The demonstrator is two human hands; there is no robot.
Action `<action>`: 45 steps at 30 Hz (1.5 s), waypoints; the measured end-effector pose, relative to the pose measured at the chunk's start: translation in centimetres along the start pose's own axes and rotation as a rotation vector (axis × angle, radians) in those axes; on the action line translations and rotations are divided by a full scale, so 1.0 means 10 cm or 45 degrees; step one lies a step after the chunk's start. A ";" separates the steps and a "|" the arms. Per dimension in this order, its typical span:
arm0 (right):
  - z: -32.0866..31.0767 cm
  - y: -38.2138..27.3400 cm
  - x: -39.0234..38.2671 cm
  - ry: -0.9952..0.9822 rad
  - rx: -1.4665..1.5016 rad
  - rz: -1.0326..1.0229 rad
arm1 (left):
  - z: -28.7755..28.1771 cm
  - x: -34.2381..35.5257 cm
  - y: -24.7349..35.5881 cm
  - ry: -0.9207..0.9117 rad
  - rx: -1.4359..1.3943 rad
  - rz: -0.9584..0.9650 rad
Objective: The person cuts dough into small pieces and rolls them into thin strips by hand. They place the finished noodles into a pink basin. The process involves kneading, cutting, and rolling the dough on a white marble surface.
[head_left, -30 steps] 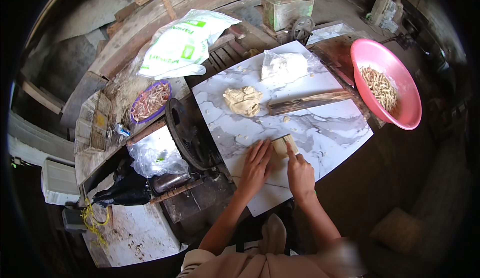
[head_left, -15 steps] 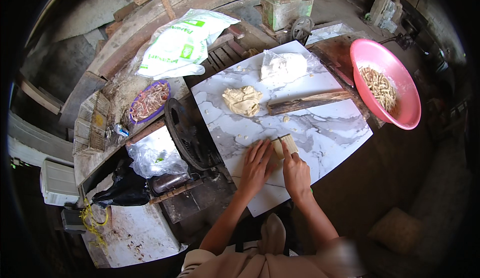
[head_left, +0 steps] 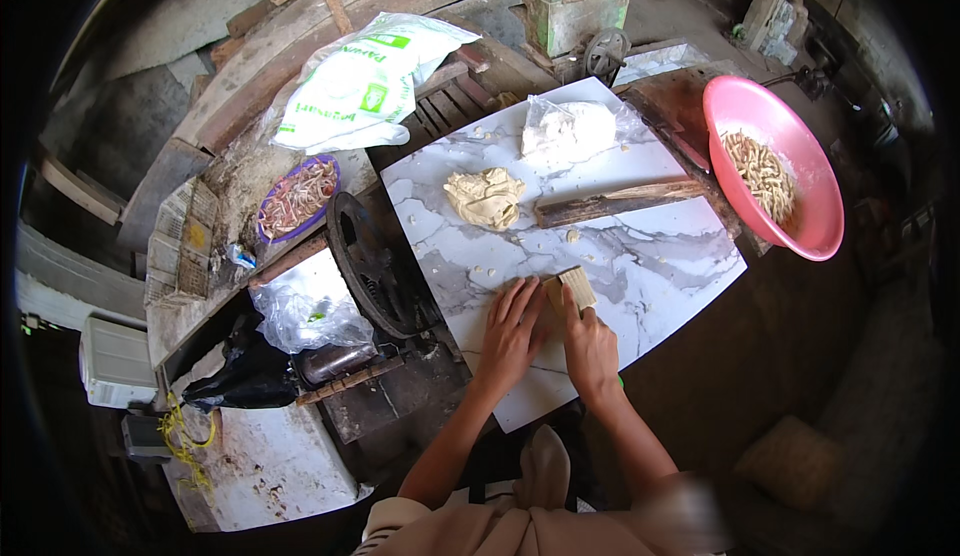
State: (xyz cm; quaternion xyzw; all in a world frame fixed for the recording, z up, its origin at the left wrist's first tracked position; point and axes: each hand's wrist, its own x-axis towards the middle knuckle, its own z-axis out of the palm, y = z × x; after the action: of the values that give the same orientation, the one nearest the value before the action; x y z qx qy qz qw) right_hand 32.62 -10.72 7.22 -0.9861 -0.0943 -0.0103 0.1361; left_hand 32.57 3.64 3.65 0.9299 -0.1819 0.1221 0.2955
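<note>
My left hand (head_left: 508, 338) lies with fingers stretched at the left end of a flat, pale ridged slab (head_left: 576, 288) on the marble-patterned board (head_left: 670, 286). My right hand (head_left: 592, 361) is closed on what looks like a thin blade, mostly hidden, its index finger extended along a dark line across the slab. Farther back are a lump of pale dough (head_left: 485, 198), a worn wooden bar (head_left: 600, 206) and a clear bag of white material (head_left: 568, 134). Small pale scraps dot the board.
A pink basin (head_left: 815, 171) of pale pieces stands right. At left are a purple-rimmed container (head_left: 332, 206) of thin strands, a white printed sack (head_left: 345, 86), wire baskets (head_left: 180, 241), clear plastic (head_left: 315, 311), a black bag (head_left: 235, 376) and a dark machine wheel (head_left: 370, 276).
My right hand and the dark line beneath its finger have shifted slightly leftward across the slab, leaving more of the slab to their right. My left hand stays nearly still.
</note>
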 end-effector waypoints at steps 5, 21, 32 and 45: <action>-0.03 0.02 -0.13 -0.006 -0.018 -0.014 | 0.00 0.01 0.02 0.055 -0.048 -0.003; -0.12 0.20 -0.64 -0.009 -0.036 -0.074 | 0.03 0.02 -0.01 0.043 0.006 0.013; -0.14 0.07 -0.16 0.088 0.014 -0.044 | 0.03 0.02 0.00 0.042 0.009 0.009; -0.05 -0.02 0.01 -0.040 -0.007 -0.073 | -0.02 0.00 0.01 0.004 -0.021 -0.022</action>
State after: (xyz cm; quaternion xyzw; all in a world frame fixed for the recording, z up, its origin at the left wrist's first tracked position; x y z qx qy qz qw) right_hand 32.70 -10.61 7.75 -0.9835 -0.1245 0.0011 0.1314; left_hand 32.48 3.65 3.87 0.9288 -0.1743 0.1193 0.3044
